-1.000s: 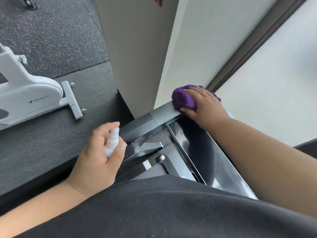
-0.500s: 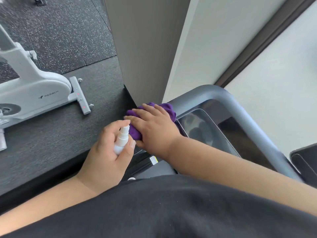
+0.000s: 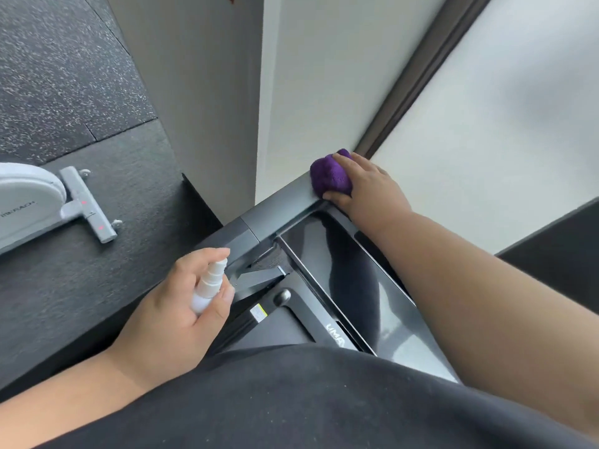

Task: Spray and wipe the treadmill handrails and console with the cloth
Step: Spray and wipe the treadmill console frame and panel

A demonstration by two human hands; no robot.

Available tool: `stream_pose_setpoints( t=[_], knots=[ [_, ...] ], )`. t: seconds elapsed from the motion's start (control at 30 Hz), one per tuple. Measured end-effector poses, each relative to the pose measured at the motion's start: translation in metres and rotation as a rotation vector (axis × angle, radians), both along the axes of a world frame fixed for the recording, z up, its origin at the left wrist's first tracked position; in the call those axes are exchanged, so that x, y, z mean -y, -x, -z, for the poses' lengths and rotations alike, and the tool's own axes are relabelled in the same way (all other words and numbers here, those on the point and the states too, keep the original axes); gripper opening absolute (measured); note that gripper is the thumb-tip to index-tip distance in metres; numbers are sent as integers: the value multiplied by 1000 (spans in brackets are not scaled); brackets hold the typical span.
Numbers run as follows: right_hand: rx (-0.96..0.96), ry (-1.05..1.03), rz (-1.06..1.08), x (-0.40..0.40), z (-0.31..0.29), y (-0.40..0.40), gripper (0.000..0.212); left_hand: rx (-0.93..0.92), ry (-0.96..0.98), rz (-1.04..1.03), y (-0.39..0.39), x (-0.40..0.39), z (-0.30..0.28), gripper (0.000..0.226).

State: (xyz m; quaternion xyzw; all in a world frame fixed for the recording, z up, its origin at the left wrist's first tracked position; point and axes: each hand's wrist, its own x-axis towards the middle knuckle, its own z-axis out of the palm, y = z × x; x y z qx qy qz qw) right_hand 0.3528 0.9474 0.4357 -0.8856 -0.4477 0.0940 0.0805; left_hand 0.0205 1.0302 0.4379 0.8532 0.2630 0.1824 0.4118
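My right hand (image 3: 369,186) grips a bunched purple cloth (image 3: 329,176) and presses it on the grey handrail (image 3: 275,212) near its far end, by the wall. Below the rail lies the glossy black console (image 3: 343,273), partly crossed by my right forearm. My left hand (image 3: 175,312) holds a small white spray bottle (image 3: 207,283) upright, nozzle toward the rail's left end, index finger on top. The bottle sits a short way left of the console.
A white exercise bike base (image 3: 29,205) with a grey foot bar (image 3: 87,205) stands on the dark speckled floor at left. A grey wall column (image 3: 207,92) and a frosted window (image 3: 502,124) rise just behind the treadmill. My black shirt fills the bottom.
My right hand slid the cloth from the rail's left end, beside the bottle, back along the rail to the right. The left hand kept the bottle about where it was.
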Motion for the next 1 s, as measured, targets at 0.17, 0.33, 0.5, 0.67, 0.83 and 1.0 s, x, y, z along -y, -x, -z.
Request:
stream_pose_setpoints(
  t=[0.17,0.33,0.5,0.67,0.83,1.0],
  knots=[
    [102,46,135,61,9,21,73,3,2,55,-14,-1,0,46],
    [163,83,154,83,14,32,75,11,9,59,-15,-5,2,44],
    [231,107,99,25,22,38,81,-16,20,42,-15,-2,7,44],
    [223,109,67,39,20,40,80,5,41,114,-29,9,4,45],
    [228,124,28,79,20,55,75,56,25,172,-35,11,0,47],
    [249,113,32,54,20,41,84,40,2,112,-24,8,3,46]
  ],
)
